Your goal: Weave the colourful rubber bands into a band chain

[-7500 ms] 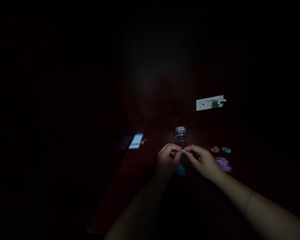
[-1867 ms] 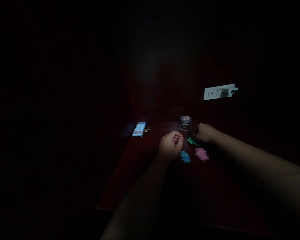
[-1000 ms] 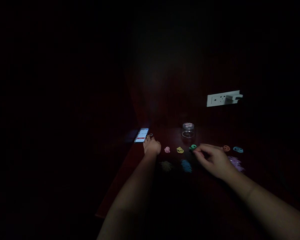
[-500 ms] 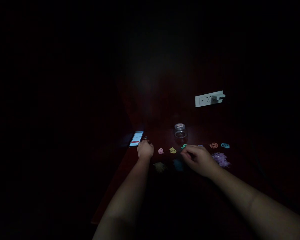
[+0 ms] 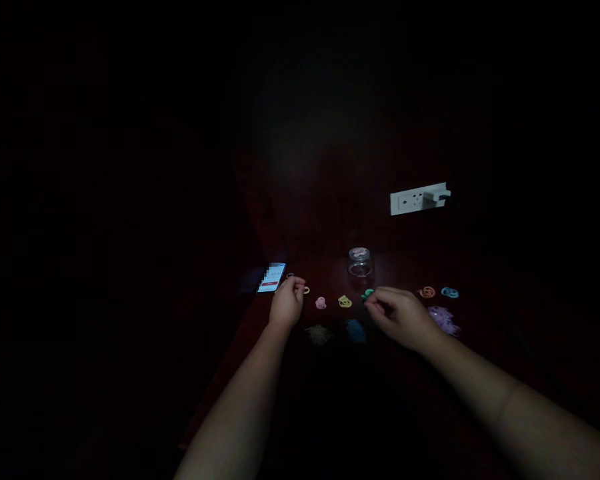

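My left hand point(image 5: 287, 304) is closed in a pinch beside the lit phone point(image 5: 272, 277). A small pale yellow ring-shaped band point(image 5: 307, 291) shows at its fingertips; I cannot tell whether it is held. My right hand point(image 5: 399, 316) is also pinched, its fingertips against a small heap of green bands point(image 5: 368, 293). What those fingers grip, if anything, is too small to make out. Between the hands lie pink bands point(image 5: 321, 303) and yellow bands point(image 5: 345, 302). Orange bands point(image 5: 428, 292) and blue bands point(image 5: 450, 292) lie right of my right hand.
A clear lidded jar point(image 5: 361, 263) stands behind the row. Nearer me are a tan heap point(image 5: 319, 335), a dark blue heap point(image 5: 356, 331) and a purple heap point(image 5: 444, 321) of thin strands or bands. A wall socket point(image 5: 418, 199) holds a plug. The surroundings are very dark.
My left hand has turned and drawn its fingers into a pinch, uncovering the pale yellow band. My right hand stays by the green bands, moving only slightly.
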The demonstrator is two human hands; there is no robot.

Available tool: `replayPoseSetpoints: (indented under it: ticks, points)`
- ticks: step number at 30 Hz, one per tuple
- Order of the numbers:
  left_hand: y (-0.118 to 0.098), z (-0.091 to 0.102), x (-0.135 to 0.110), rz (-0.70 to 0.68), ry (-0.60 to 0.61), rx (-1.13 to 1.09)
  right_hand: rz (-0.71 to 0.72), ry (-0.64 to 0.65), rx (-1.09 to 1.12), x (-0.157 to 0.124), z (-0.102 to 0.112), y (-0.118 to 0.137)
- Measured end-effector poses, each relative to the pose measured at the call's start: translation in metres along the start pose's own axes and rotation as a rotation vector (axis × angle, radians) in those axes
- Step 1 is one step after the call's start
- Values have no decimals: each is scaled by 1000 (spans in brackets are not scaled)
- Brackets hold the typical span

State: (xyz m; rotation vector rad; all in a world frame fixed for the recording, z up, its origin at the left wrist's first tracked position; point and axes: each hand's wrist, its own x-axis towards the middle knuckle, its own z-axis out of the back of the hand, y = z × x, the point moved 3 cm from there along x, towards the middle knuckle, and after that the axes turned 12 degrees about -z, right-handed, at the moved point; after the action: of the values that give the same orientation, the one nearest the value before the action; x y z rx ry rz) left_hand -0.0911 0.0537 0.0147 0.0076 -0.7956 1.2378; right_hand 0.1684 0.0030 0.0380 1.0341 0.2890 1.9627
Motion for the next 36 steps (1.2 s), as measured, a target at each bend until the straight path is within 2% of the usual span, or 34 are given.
replayPoseSetpoints:
  ticks: [3, 5, 7, 9, 16, 24, 36]
  points:
    - [-31, -1, -2, -196, -54, -276, 15, 57, 3, 0, -6, 2]
    - [-53, -6, -6, -320, -45, -407, 3, 78, 14, 1, -9, 3]
    - [-69, -12, -10, -385, -20, -487, -12, 82, 28, 1, -11, 3]
    - [-79, -17, -13, -389, -5, -536, -19, 79, 44, 1, -12, 4]
    - [-84, -19, -14, -377, 11, -571, -47, 72, 34, 4, -12, 2]
    - [-87, -24, -17, -499, 63, -572, -56, 43, 52, 3, -14, -9]
    - [-90, -21, -16, -454, 128, -511, -108, 76, 39, 2, -12, -6]
